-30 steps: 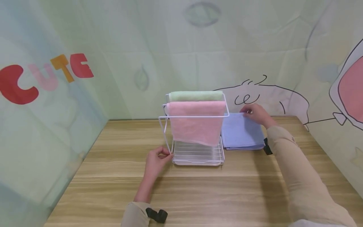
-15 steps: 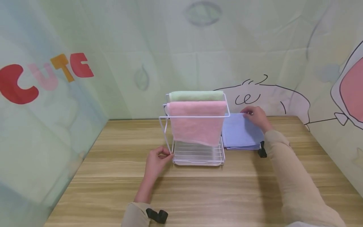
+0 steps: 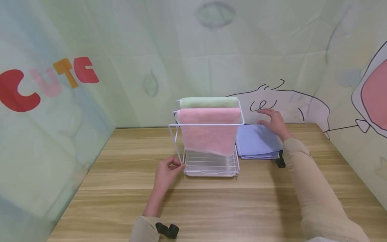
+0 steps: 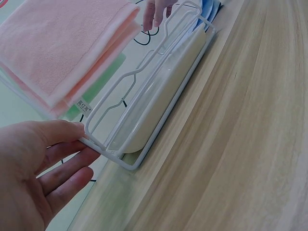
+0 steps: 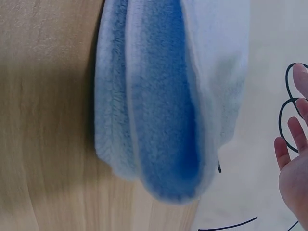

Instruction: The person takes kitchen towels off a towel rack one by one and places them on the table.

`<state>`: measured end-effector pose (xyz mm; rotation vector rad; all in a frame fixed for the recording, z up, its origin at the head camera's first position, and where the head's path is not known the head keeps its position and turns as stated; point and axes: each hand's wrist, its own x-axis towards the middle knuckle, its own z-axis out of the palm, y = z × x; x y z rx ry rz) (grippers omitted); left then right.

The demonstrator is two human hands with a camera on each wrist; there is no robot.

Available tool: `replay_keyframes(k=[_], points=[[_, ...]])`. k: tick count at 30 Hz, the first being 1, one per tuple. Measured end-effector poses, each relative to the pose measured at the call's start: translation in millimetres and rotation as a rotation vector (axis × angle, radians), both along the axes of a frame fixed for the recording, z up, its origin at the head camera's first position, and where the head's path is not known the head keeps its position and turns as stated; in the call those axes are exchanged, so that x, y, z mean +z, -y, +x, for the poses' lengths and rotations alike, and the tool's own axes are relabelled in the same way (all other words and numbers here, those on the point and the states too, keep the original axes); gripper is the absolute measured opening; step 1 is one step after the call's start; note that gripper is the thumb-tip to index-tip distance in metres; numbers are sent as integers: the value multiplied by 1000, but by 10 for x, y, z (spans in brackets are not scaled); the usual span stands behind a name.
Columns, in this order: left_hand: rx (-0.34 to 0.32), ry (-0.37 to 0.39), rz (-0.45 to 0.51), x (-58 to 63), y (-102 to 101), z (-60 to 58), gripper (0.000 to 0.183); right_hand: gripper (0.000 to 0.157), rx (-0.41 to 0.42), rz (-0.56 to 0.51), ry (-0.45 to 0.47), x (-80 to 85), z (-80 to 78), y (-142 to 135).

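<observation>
My left hand (image 3: 164,173) pinches the lower left wire of a white wire rack (image 3: 175,134) between thumb and fingers; in the left wrist view the thumb presses on the rack's corner. Over the rack's upper bars hang a pink towel (image 3: 208,134) and, behind it, a light green towel (image 3: 208,101). To the right of the rack a folded blue towel (image 3: 257,143) lies on the table in layers. My right hand (image 3: 276,122) hovers at its far edge, fingers spread apart and holding nothing. The right wrist view shows the towel's thick folded edge (image 5: 163,144) close up.
A shallow white tray (image 3: 211,173) sits in the bottom of the rack. The wood-grain table (image 3: 211,208) ends at the back against a printed cloth backdrop (image 3: 130,67). A black wrist strap (image 3: 281,159) shows beside the right sleeve.
My right hand has let go of the blue towel's far edge, spreading its fingers and lifting slightly. That edge has dropped flatter. The left hand stays on the rack.
</observation>
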<state>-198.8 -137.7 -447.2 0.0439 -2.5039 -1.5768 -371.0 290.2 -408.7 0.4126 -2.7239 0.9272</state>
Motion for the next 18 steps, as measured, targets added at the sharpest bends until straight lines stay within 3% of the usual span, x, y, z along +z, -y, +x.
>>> replay_keyframes(k=[8,18], points=[[-5,5,8,0,-2,12,11,44,30,-58,-74,76,-15,-32],[-3,9,9,6,-5,8,11,44,51,-109,-99,272,25,20]])
